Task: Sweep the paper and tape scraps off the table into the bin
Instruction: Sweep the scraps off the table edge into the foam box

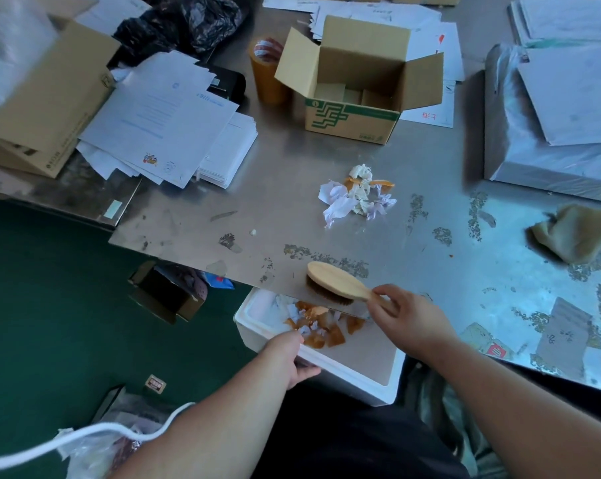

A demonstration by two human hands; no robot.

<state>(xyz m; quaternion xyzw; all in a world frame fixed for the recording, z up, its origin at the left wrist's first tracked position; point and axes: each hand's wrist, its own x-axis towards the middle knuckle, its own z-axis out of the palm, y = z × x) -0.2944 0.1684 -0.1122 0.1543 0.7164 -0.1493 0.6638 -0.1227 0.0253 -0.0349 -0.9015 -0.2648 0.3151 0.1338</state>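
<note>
My right hand [404,314] grips the handle of a wooden brush [337,283], whose bristles sit at the near edge of the metal table [292,209]. Just under that edge, my left hand [288,357] holds the rim of a white foam bin [371,385]. Brown tape bits and white paper bits [321,326] lie inside the bin. A pile of crumpled paper and tape scraps [356,195] rests on the table, farther back than the brush. One tiny white scrap [253,232] lies to the pile's left.
An open cardboard box [358,84] and a roll of brown tape [266,74] stand behind the pile. Stacked papers [168,122] lie at left, wrapped bundles [551,115] at right, a crumpled brown wad [572,233] at the right edge. Green floor lies left of the table.
</note>
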